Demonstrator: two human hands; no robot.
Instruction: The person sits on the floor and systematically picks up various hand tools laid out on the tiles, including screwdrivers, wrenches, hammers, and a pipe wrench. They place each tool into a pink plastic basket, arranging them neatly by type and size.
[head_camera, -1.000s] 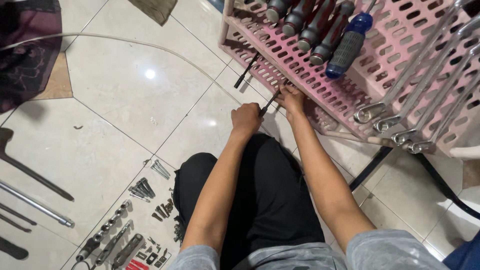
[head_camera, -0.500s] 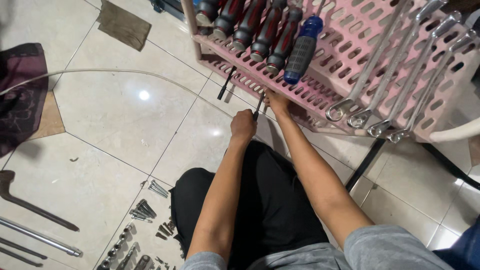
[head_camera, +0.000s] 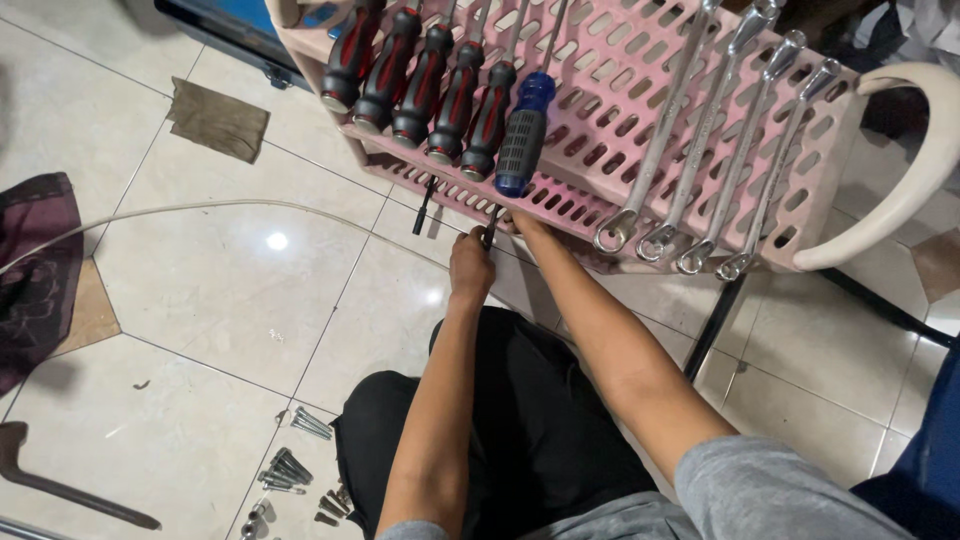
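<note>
The thin black tool shaft (head_camera: 490, 226) sits at the lower front edge of the pink perforated rack (head_camera: 640, 120), its long axis running steeply up and slightly right, from the left hand (head_camera: 470, 265) below it into the rack's slots above. The left hand is closed around the shaft's lower end. The right hand (head_camera: 518, 222) lies just to the right, its fingers at the rack's edge beside the shaft's upper part; whether they pinch the shaft cannot be told. Both hands are at the shaft, the left lower and nearer the person.

Directly above hangs a blue-handled screwdriver (head_camera: 524, 135), with red-and-black screwdrivers (head_camera: 420, 75) to its left. A second black shaft (head_camera: 424, 206) pokes down further left. Combination wrenches (head_camera: 700, 130) hang to the right. Loose bolts (head_camera: 290, 465) lie on the tiled floor (head_camera: 220, 320).
</note>
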